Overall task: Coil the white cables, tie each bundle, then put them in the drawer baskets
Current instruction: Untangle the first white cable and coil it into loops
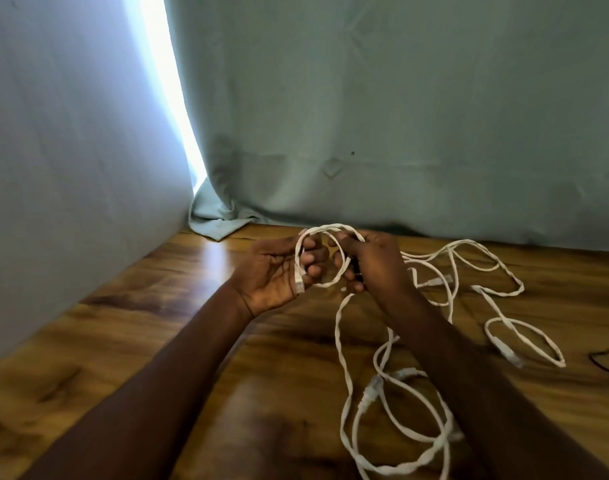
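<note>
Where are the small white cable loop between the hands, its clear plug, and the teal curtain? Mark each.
small white cable loop (325,285), head view, bottom arc.
clear plug (299,285), head view, plug body.
teal curtain (400,116), head view, fabric middle.

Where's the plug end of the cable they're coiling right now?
In the head view, the plug hangs at the left hand's fingertips, left of the small loop both hands hold.

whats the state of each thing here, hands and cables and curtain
left hand: palm up, fingers curled through a small cable loop
right hand: grips the same loop
cable loop: one small coil, untied, plug end at the left palm
loose white cables: uncoiled, tangled on the wooden surface
curtain: hanging, hem bunched on the wood
</note>
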